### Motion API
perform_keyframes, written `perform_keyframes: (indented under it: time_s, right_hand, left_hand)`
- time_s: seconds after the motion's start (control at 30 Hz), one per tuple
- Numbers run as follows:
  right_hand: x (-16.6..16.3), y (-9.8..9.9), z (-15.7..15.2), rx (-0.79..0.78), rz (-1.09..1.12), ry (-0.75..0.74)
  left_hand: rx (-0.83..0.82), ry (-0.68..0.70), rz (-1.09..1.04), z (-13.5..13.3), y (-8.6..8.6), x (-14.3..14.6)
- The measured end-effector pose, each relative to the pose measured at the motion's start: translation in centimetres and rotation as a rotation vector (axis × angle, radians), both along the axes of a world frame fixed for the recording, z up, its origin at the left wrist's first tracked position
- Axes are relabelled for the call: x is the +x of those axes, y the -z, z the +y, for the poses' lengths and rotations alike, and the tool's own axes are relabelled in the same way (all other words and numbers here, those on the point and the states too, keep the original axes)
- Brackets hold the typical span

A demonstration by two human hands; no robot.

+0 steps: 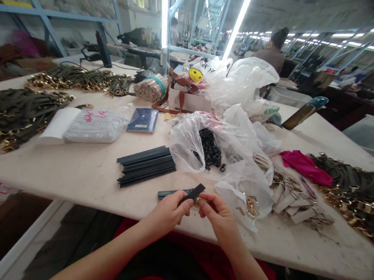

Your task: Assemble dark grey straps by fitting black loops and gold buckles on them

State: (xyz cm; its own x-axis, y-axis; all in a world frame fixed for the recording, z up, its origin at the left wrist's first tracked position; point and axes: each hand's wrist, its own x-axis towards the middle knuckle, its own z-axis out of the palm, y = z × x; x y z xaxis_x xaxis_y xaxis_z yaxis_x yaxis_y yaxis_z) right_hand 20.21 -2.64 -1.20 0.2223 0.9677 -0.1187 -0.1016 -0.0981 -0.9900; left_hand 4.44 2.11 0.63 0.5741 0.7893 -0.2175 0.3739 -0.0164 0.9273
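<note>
My left hand (178, 208) is closed around a short dark strap (196, 191), whose free end points up and away from me. Close beside it, my right hand (212, 210) pinches a small gold buckle (198, 200) against the strap; the fingers cover most of the metal. Under and behind my left hand lie more dark strips (170, 194) on the table. Further left rests a neat stack of dark straps (148, 165). A clear plastic bag (187, 140) beyond my hands spills small black loops (209, 148). Gold buckles (252, 206) lie on plastic to my right.
Heaps of buckled straps lie at the left (15, 115) and right (356, 190). A pink cloth (305, 165), pale strips (294, 201), a blue booklet (142, 120), a wrapped packet (95, 125) and a bottle (304, 114) stand about the table. A person (273, 52) sits beyond.
</note>
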Motion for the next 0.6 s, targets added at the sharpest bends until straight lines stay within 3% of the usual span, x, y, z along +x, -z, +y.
perform_keyframes:
  time_s: [0.1,0.23,0.6]
  right_hand:
    - [-0.4,-0.6,0.3,-0.066,0.327,0.128]
    - [-1.4,-0.7,0.4,-0.168,0.596,0.133]
    - [-0.3,0.7,0.3,-0.101,0.438,0.145]
  left_hand:
    - [0.065,0.056,0.074,0.1,-0.2,-0.8]
    - [0.193,0.151,0.123,0.1,-0.6,-0.9]
    - [0.284,0.209,0.178,0.4,-0.1,0.0]
